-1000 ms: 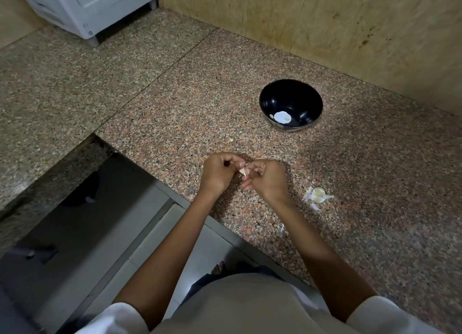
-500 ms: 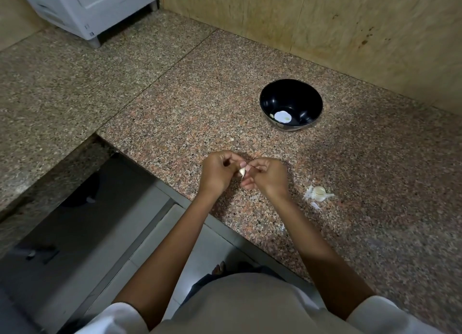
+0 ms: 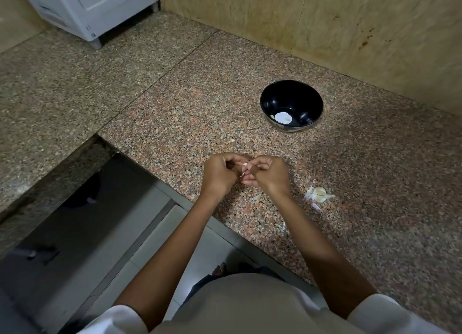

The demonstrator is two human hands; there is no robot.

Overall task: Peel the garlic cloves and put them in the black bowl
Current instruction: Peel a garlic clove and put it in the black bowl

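Observation:
My left hand (image 3: 220,172) and my right hand (image 3: 268,173) meet over the granite counter, both pinching one small pale garlic clove (image 3: 245,164) between their fingertips. A thin strip of skin hangs below the clove between the hands. The black bowl (image 3: 310,101) stands farther back and to the right, with a small pale clove and a bright reflection at its bottom. To the right of my right hand lies the rest of the garlic bulb (image 3: 319,194) with loose papery skin around it.
The granite counter (image 3: 175,113) is L-shaped, with its front edge just below my hands and a gap to the floor at the left. A yellowish wall (image 3: 325,28) runs behind the bowl. A white appliance (image 3: 90,6) stands at the back left. Small skin scraps (image 3: 283,226) lie near my right forearm.
Both hands stay together at the same spot, working the clove. A strip of skin now hangs down between them. The bowl and the bulb have not moved.

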